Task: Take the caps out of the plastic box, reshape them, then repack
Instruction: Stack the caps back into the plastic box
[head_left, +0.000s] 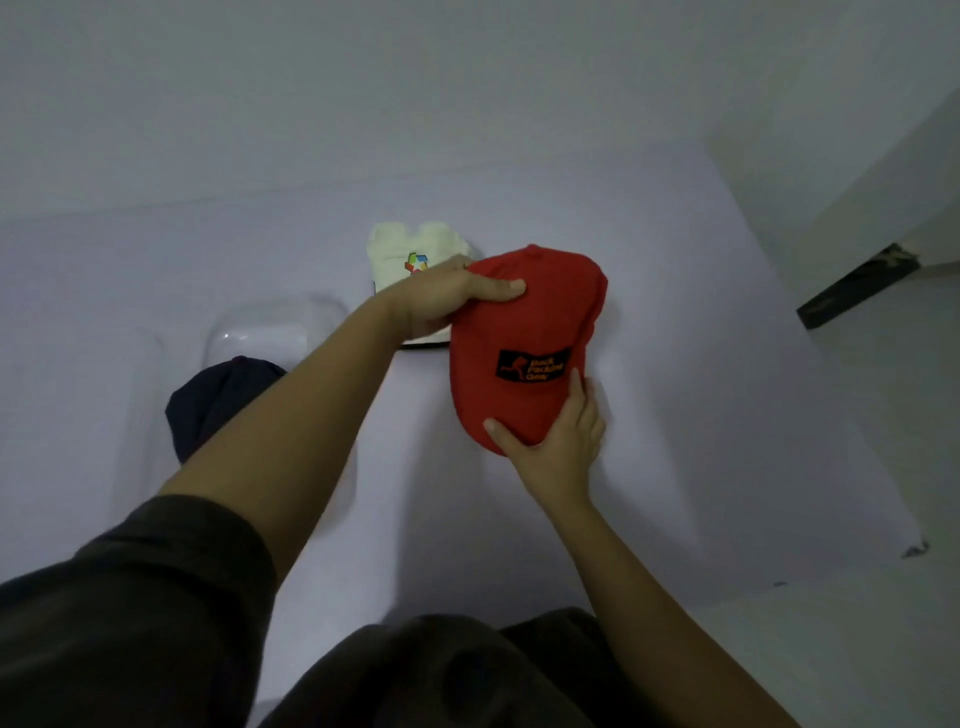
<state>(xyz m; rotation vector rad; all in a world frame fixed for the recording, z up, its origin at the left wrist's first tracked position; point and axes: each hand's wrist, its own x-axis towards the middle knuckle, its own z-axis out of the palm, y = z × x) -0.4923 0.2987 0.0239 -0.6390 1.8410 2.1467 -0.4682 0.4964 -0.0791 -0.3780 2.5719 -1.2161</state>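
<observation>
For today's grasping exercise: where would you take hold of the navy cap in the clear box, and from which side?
Grip the navy cap by its crown, from above: the box walls it in, only the top seems open, and the crown bulges upward, probably easy to pinch.

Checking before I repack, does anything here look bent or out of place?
The left hand and right hand hold the red cap, which looks smooth; the cream cap beyond it has a dip in its crown's far edge, so it looks misshapen.
</observation>
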